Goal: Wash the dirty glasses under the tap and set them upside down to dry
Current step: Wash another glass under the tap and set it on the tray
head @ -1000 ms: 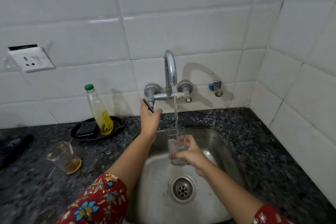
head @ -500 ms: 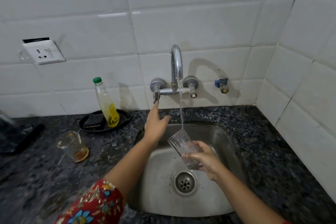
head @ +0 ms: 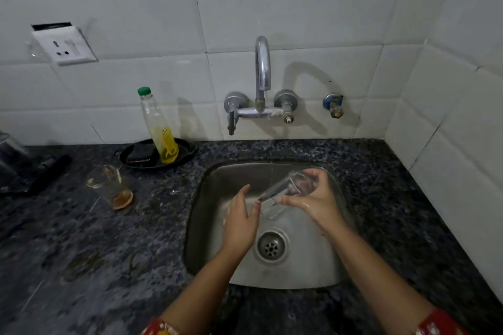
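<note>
delta: I see the left hand (head: 239, 215) off the chrome wall tap (head: 262, 68) now, down in the steel sink (head: 299, 266), fingers loose beside the clear drinking glass (head: 283, 190).
grip: right hand (head: 313, 198) clasps that glass, tilted over the sink; earlier it stood upright.
count: two glasses; the brown-stained glass (head: 110, 186) stands on the dark granite tabletop (head: 109, 253).
writing: label on the green-capped plastic bottle (head: 159, 128) is unreadable.

Sink (head: 202, 226) in the surface (head: 95, 266), tap (head: 262, 68) behind.
Left of it a dirty glass (head: 110, 187); farther back, bottle (head: 160, 130) on tray (head: 189, 151).
</note>
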`<state>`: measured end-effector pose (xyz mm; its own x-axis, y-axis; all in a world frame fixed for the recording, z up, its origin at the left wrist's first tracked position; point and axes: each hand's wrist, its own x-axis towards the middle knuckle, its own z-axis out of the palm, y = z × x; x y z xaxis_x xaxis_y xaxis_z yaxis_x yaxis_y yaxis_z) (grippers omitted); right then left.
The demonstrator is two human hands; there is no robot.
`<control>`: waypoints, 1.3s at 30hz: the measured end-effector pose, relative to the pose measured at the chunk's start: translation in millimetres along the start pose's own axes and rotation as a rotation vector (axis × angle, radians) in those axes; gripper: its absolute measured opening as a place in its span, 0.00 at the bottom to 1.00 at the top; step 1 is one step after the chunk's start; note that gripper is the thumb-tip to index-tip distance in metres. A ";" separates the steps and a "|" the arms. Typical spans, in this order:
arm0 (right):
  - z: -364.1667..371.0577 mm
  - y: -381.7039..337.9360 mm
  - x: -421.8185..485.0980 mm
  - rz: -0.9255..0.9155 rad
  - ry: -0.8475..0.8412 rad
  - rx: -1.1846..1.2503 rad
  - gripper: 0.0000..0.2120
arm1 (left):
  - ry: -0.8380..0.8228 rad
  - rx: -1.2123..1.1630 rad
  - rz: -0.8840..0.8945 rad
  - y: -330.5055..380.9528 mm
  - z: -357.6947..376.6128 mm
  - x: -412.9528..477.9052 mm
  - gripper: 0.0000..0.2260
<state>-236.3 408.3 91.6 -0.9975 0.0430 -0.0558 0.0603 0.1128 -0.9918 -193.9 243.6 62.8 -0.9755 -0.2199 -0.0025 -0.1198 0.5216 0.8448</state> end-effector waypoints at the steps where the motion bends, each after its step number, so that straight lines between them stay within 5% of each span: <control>1: 0.0 -3.6 -2.0 -0.038 -0.001 -0.051 0.38 | -0.011 -0.009 -0.003 -0.6 2.0 -2.2 0.22; 8: 2.1 -25.7 -20.2 -0.292 -0.008 -0.555 0.35 | -0.074 -0.010 -0.051 -3.6 12.0 -7.9 0.19; 12: 4.9 -19.9 -24.4 -0.279 -0.006 -0.649 0.36 | -0.092 -0.033 -0.104 -8.3 10.3 -8.7 0.18; 16: 12.4 -4.8 -17.8 -0.059 0.087 -0.295 0.35 | -0.087 -0.157 -0.148 -8.3 -7.4 -7.0 0.14; 21: 45.5 -22.3 -13.3 0.502 0.117 0.536 0.13 | -0.048 -0.468 -0.168 -2.7 -69.2 4.0 0.13; 26: 129.4 -51.4 -10.5 0.655 0.037 0.887 0.18 | 0.043 -0.691 -0.195 -20.1 -174.7 21.5 0.09; 29: 198.8 -75.3 -10.7 0.632 0.029 0.936 0.11 | 0.119 -0.727 -0.169 -47.0 -249.1 30.9 0.09; 39: 432.4 -139.2 -5.5 0.587 -0.155 0.803 0.10 | 0.381 -0.705 -0.266 -166.4 -437.7 47.3 0.10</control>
<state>-255.0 -36.9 180.2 -0.8149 -0.2594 -0.5183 0.5586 -0.5899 -0.5831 -139.3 -214.4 156.4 -0.7866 -0.5921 -0.1751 -0.0705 -0.1955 0.9782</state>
